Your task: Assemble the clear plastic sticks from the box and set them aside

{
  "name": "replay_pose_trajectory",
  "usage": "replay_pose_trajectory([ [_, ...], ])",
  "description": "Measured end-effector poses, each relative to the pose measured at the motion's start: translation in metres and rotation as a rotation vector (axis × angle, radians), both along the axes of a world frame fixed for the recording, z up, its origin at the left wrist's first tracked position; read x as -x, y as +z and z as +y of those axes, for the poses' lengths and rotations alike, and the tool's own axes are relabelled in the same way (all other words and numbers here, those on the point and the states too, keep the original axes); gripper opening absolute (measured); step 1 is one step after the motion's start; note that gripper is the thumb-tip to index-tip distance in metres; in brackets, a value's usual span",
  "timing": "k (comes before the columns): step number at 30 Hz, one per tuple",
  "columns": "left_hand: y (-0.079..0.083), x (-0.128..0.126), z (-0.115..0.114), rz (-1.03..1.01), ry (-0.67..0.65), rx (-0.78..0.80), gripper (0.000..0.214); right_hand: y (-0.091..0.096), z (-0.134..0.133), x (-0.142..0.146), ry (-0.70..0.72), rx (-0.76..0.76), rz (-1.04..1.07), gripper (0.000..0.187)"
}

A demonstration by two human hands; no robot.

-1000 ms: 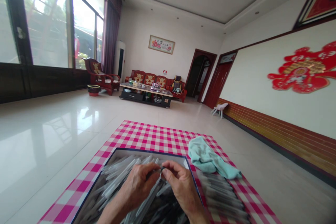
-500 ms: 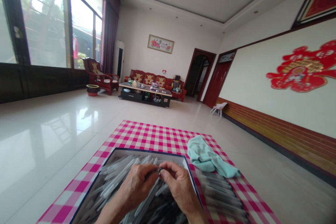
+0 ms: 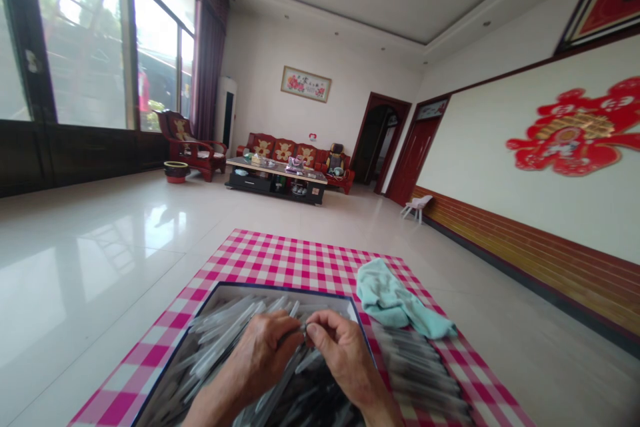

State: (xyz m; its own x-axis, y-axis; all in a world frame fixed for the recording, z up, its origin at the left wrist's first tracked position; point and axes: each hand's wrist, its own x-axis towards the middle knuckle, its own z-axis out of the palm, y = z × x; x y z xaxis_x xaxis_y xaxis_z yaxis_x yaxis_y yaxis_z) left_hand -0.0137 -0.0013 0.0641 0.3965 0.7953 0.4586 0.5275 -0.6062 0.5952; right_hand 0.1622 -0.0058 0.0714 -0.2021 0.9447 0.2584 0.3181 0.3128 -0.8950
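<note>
My left hand (image 3: 267, 347) and my right hand (image 3: 340, 350) meet over a box (image 3: 290, 289) with a dark blue rim. Both are closed, thumbs and forefingers pinching at one small spot. Between the fingertips there is a small dark piece, mostly hidden, perhaps part of a pen. Beneath the hands, the box holds many translucent pen barrels (image 3: 225, 327) on the left and black slim parts (image 3: 320, 390) nearer me. To the right of the box, a row of slim, pen-like sticks (image 3: 423, 373) lies side by side, blurred.
A pink-and-white checked cloth (image 3: 280, 253) covers the table. A crumpled mint-green cloth (image 3: 395, 300) lies at the right, just beyond the row. Farther off stand a low coffee table (image 3: 275, 180), a wooden sofa (image 3: 260, 143) and a small pink stool (image 3: 417, 207).
My right hand has shifted slightly, with its fingertips turning around the small piece. Less of the dark piece shows now. The left hand has barely moved.
</note>
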Motion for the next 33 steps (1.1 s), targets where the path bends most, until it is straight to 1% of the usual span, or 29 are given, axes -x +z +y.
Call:
replay_pose_trajectory([
  [2, 0.000, -0.001, 0.000, 0.021, 0.000, -0.008, 0.027, 0.003, -0.002, 0.002, -0.027, -0.084, -0.099, 0.024],
  [5, -0.001, -0.003, 0.000, 0.064, 0.010, -0.012, 0.029, 0.002, -0.003, 0.009, -0.109, -0.218, -0.226, 0.030],
  [7, -0.002, -0.003, 0.000, 0.080, 0.005, -0.010, 0.029, 0.000, -0.003, 0.013, -0.161, -0.255, -0.274, 0.036],
  [9, -0.002, -0.004, 0.000, 0.082, -0.005, -0.009, 0.028, -0.001, -0.003, 0.013, -0.186, -0.232, -0.278, 0.040],
  [11, -0.002, -0.003, 0.001, 0.081, -0.001, -0.009, 0.027, 0.000, -0.004, 0.012, -0.157, -0.177, -0.231, 0.039],
  [12, -0.003, -0.003, 0.001, 0.083, 0.007, -0.008, 0.028, 0.002, -0.005, 0.010, -0.128, -0.152, -0.200, 0.035],
  [15, -0.004, -0.002, 0.002, 0.096, 0.033, -0.003, 0.028, 0.008, -0.008, 0.006, -0.045, -0.121, -0.136, 0.014],
  [17, -0.005, -0.002, 0.002, 0.104, 0.039, 0.001, 0.029, 0.010, -0.009, 0.004, -0.030, -0.124, -0.140, 0.008],
  [19, -0.005, -0.002, 0.002, 0.112, 0.040, 0.002, 0.029, 0.008, -0.008, 0.005, -0.037, -0.136, -0.170, 0.011],
  [24, -0.005, -0.003, 0.001, 0.133, 0.020, 0.003, 0.027, -0.002, -0.002, 0.010, -0.099, -0.198, -0.254, 0.032],
  [27, -0.006, -0.003, 0.001, 0.136, 0.014, -0.001, 0.027, -0.004, -0.001, 0.011, -0.147, -0.199, -0.257, 0.038],
  [29, -0.006, -0.003, 0.001, 0.140, 0.019, -0.008, 0.027, -0.001, -0.003, 0.009, -0.137, -0.165, -0.223, 0.036],
  [33, -0.005, -0.003, 0.003, 0.135, 0.032, -0.009, 0.028, 0.007, -0.007, 0.006, -0.060, -0.119, -0.158, 0.016],
])
